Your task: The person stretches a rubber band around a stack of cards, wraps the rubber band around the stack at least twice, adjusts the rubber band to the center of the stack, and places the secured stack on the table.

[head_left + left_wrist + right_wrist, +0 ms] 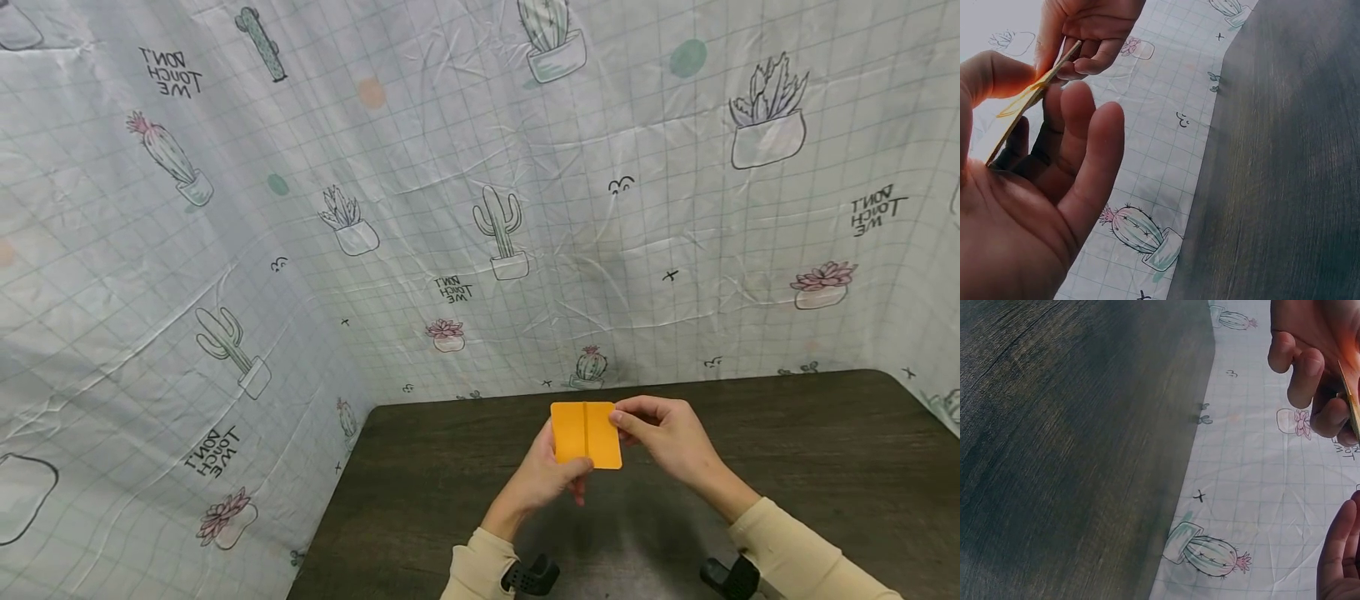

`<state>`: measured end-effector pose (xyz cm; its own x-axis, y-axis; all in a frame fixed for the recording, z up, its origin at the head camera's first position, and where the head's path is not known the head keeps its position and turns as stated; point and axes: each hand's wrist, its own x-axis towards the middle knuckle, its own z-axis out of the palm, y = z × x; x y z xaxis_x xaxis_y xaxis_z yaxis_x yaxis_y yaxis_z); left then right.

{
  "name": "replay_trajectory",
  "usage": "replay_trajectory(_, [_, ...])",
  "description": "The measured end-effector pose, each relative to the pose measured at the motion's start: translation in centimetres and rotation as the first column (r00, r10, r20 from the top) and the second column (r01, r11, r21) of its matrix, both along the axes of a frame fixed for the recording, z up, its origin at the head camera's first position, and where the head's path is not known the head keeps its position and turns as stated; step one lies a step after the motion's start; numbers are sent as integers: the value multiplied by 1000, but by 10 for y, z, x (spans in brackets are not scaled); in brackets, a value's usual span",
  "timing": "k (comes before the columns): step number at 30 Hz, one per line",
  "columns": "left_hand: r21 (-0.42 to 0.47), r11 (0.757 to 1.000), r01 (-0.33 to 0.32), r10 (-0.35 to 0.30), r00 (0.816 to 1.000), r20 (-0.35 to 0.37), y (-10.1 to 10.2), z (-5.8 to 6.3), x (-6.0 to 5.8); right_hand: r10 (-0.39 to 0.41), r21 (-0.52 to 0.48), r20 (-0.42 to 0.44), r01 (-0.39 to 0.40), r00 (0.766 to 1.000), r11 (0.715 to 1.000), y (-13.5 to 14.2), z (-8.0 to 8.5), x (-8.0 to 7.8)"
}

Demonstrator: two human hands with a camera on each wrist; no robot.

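A small orange notebook (567,429) with rounded corners is held up over the dark table, its cover facing the head camera. A narrow elastic band (586,429) runs down the cover. My left hand (542,477) grips the notebook from the lower left, thumb across the front near the bottom edge and fingers behind. At the upper right edge, my right hand (671,437) pinches it between thumb and forefinger. From the left wrist, the notebook (1013,122) appears edge-on, thin, with a loop of yellow band by the thumb. Only part of the right hand (1341,559) shows in its own wrist view.
The dark wood-grain table (810,450) extends beneath both hands. Behind it and at the sides hangs a white gridded cloth (420,208) printed with cacti. Black straps with small mounts (532,575) are worn at both wrists over beige sleeves.
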<state>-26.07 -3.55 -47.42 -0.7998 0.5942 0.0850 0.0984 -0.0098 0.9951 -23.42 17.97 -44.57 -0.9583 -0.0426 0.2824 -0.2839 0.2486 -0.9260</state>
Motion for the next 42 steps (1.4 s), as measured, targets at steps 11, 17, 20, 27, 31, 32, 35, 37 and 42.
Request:
replay_trajectory(11, [7, 999, 33, -33, 999, 7, -2, -3, -1, -26, 12, 14, 26, 1000, 1000, 3, -3, -1])
replay_trajectory(17, [25, 1000, 0, -1, 1000, 21, 0, -3, 0, -45, 20, 13, 45, 999, 999, 0, -3, 2])
replay_trajectory(20, [20, 1000, -9, 9, 1000, 22, 1, -3, 0, -52, 25, 6, 52, 999, 998, -1, -3, 4])
replay_trajectory(27, [91, 951, -295, 300, 952, -54, 4, 3, -4, 68, -5, -1, -68, 998, 998, -4, -10, 4])
replay_trajectory(31, [109, 910, -399, 409, 908, -90, 6, 6, -5, 115, -5, 1, -115, 993, 993, -7, -12, 5])
replay_trajectory(32, [105, 910, -401, 410, 908, -89, 6, 7, -5, 118, -4, 0, -118, 993, 993, -8, -12, 5])
replay_trajectory(35, [103, 908, -406, 414, 907, -74, 7, 8, -5, 121, 9, -1, -121, 993, 993, -8, -12, 6])
replay_trajectory(37, [106, 906, -410, 417, 907, -58, 9, 8, -4, 115, 17, 2, -115, 993, 993, -8, -12, 6])
replay_trajectory(42, [117, 911, -395, 400, 916, -21, 13, 6, -4, 101, 35, 17, -102, 995, 994, -11, -12, 7])
